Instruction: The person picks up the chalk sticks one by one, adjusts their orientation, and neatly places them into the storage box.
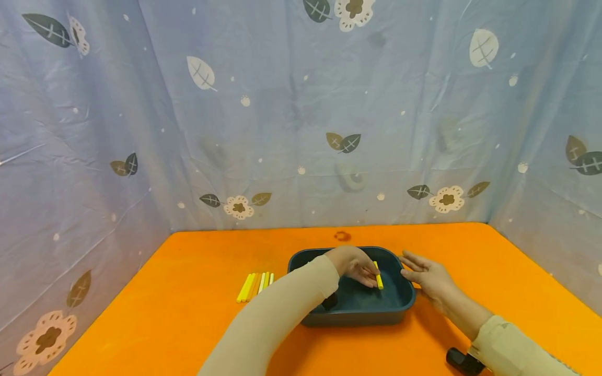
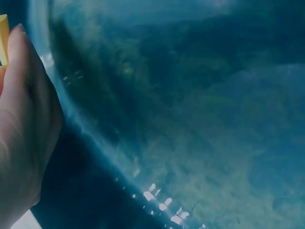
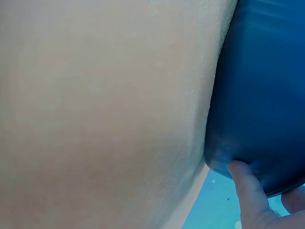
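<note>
My left hand (image 1: 357, 265) is inside the dark blue-green rectangular tub (image 1: 350, 318), over its right half. It pinches a yellow chalk-like stick (image 1: 378, 277) at the fingertips; the end of that stick (image 2: 4, 40) shows at the left edge of the left wrist view. At the tub's right end, my right hand (image 1: 430, 279) touches the rim and outer wall with fingers extended. In the right wrist view its fingertips (image 3: 240, 174) rest against the tub's wall (image 3: 262, 95). The left forearm hides part of the tub's near left side.
A row of several yellow, orange and pale sticks (image 1: 254, 287) lies on the orange tabletop (image 1: 197, 324), left of the tub. A black object (image 1: 463, 360) is at the right wrist. Patterned blue-grey curtains (image 1: 282, 130) stand behind the table and at both sides.
</note>
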{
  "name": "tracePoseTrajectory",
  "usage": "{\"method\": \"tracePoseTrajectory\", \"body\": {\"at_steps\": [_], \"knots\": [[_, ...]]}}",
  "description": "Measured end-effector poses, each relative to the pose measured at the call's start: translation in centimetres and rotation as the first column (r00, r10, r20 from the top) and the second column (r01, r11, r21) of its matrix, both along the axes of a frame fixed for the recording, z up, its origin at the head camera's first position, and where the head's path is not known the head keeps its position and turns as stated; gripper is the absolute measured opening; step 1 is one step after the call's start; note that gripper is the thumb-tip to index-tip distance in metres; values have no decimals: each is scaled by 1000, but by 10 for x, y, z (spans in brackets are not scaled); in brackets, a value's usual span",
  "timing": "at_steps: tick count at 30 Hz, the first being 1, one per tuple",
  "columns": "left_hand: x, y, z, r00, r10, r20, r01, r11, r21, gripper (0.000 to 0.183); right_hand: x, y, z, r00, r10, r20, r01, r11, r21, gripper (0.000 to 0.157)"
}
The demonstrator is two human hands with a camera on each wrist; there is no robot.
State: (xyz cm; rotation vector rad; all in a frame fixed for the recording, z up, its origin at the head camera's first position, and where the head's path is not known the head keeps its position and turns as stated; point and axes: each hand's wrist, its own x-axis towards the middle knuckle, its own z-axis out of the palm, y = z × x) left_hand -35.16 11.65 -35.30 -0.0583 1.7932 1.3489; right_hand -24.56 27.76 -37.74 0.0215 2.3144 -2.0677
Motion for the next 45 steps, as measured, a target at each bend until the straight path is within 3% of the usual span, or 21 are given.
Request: {"method": "tracePoseTrajectory", "body": {"at_steps": [6, 13, 19, 21, 25, 32, 35, 45], "knots": [[4, 4, -9, 998, -59, -22, 57, 997, -49, 18, 1, -2, 1, 1000, 7, -10, -7, 1000, 25, 62], [9, 6, -7, 996, -76, -42, 73, 994, -77, 21, 1, -3, 3, 1000, -3, -7, 3, 1000, 16, 61], [10, 4, -8, 998, -62, 7, 62, 998, -30, 9, 3, -3, 1, 1000, -5, 2, 5, 1000, 5, 62], [9, 2, -6, 998, -57, 15, 57, 998, 1, 19, 4, -3, 1, 1000, -3, 1, 3, 1000, 4, 62], [7, -5, 5, 998, -61, -27, 62, 997, 37, 34, 3, -2, 0, 1000, -3, -2, 3, 1000, 2, 62], [9, -25, 46, 990, -64, -127, 78, 991, 109, 38, -1, 0, 2, 1000, 7, -18, -7, 1000, 19, 62], [14, -36, 58, 983, -76, -168, 99, 987, 129, 39, -2, 0, 3, 1000, 16, -23, -16, 1000, 22, 62], [27, -76, 63, 971, -63, -233, 102, 982, 162, 42, 2, -1, -1, 999, 35, -34, -34, 999, 38, 62]]}}
